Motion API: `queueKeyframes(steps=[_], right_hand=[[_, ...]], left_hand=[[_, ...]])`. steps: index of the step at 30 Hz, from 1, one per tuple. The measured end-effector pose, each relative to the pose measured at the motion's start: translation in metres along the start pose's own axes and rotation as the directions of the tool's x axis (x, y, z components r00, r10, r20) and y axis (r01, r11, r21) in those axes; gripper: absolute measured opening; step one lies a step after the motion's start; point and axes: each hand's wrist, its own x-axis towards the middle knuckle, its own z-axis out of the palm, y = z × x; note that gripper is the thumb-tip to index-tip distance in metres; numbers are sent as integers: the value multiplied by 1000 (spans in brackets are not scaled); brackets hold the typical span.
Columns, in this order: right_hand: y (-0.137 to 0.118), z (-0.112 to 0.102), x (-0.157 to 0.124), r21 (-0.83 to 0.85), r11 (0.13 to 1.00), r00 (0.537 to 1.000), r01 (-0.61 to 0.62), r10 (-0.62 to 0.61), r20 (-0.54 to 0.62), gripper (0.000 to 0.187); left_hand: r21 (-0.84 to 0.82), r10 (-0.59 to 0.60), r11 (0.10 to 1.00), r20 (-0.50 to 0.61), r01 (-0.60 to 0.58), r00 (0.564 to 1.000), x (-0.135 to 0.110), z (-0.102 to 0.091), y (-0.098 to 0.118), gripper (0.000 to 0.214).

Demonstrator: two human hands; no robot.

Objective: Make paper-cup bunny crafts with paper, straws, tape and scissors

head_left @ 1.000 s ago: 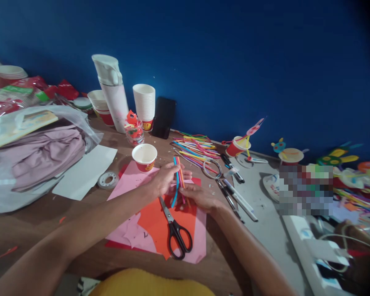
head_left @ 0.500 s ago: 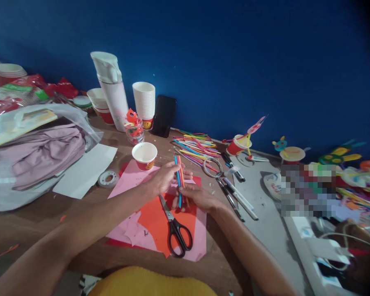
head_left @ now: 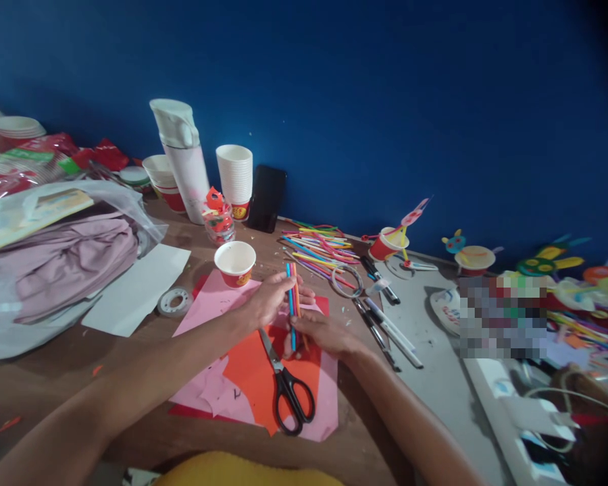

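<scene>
1. The left hand (head_left: 273, 300) holds the top part of a few thin sticks (head_left: 292, 297), with its thumb pressed on them.
2. The right hand (head_left: 321, 332) is close beside it and pinches the same sticks lower down. One stick is blue and one is orange. The bunch stands up and down between the two hands, over the papers.
3. Just below the hands, scissors (head_left: 284, 378) with black handles lie on orange paper (head_left: 248, 378). The orange paper lies on pink paper (head_left: 328, 398).
4. Near the left hand, a paper bowl (head_left: 233, 278) stands at the top edge of the pink paper.
5. Past the hands is a messy pile of colored sticks (head_left: 319, 250). Some pens (head_left: 392, 331) lie to the right of the right hand.
6. Farther back are a jar (head_left: 220, 226), a tall white bottle (head_left: 187, 172), a stack of cups (head_left: 234, 179) and a black phone (head_left: 267, 199) that leans on the blue wall (head_left: 359, 101).
</scene>
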Motion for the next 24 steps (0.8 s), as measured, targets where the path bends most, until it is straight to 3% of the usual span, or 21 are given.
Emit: queueKeyframes(steps=[16, 24], right_hand=[[7, -4, 1, -69, 994, 996, 86, -88, -24, 39], [11, -3, 4, -63, 994, 996, 88, -87, 25, 46]], left_hand=[[-23, 77, 997, 76, -76, 994, -5, 1, -1, 11], [-4, 94, 996, 100, -94, 991, -5, 3, -2, 13]])
